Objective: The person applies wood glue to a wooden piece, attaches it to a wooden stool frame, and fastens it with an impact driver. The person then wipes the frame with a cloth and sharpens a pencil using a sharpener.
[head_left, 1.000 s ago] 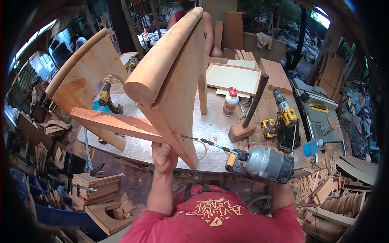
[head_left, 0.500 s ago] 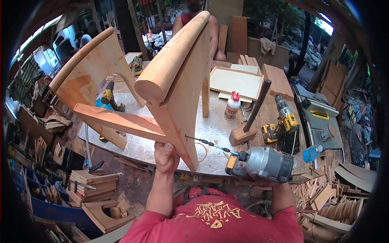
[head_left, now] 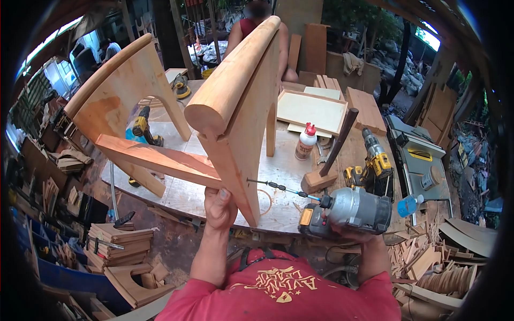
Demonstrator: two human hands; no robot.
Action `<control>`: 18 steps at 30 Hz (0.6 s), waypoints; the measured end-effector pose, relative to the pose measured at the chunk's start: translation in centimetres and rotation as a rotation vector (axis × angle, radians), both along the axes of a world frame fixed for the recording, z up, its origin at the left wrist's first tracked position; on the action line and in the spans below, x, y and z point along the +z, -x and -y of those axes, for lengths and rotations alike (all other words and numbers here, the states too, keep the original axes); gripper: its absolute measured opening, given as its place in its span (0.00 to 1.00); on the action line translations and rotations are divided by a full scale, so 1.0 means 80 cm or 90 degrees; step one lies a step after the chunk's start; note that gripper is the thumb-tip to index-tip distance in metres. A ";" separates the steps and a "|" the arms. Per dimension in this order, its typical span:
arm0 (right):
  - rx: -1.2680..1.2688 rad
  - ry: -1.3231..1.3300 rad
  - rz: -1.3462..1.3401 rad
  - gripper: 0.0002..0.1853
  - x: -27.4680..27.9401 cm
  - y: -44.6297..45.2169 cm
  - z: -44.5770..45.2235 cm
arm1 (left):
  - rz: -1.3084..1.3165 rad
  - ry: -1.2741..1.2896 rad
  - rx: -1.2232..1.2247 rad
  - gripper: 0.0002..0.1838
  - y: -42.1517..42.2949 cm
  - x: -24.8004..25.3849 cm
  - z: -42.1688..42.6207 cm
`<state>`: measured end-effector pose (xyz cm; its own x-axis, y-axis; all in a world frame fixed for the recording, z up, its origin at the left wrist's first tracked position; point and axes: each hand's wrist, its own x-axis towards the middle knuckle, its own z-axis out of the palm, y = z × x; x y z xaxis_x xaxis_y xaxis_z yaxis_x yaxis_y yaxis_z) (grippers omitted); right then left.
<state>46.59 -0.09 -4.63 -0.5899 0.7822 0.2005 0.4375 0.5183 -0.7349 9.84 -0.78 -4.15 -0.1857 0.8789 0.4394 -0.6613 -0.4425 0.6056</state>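
Note:
A wooden furniture frame stands on the worktable, with two curved side panels joined by a crossbar. My left hand is closed around the near joint, where the crossbar meets the right panel, thumb up. My right hand, partly hidden beneath the tool, grips a grey power driver. From it a long bit points left to a screw standing partly out of the right panel's outer face. The driver is held roughly level.
On the table are a glue bottle, a mallet, a yellow drill and another drill behind the crossbar. A table saw stands right. Wood offcuts lie below left. A person sits across the table.
The driver has shifted slightly right, its bit still directed at the screw. The frame's top has moved slightly right in view. Both hands keep their holds.

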 end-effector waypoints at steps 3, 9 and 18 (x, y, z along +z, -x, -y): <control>-0.007 0.171 -0.054 0.29 -0.007 0.000 -0.007 | 0.006 -0.008 -0.001 0.35 0.000 -0.003 -0.001; 0.101 0.394 -0.416 0.31 0.049 0.051 -0.003 | 0.007 -0.003 -0.005 0.35 0.002 -0.003 -0.001; 0.016 0.361 -0.316 0.34 0.033 0.026 0.006 | 0.002 0.008 0.019 0.36 0.001 -0.007 0.001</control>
<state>44.47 -0.53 -1.98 -0.5543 0.8321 0.0181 -0.0214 0.0075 -0.9997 9.73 -0.83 -4.73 -0.2134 0.8781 0.4282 -0.6493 -0.4550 0.6094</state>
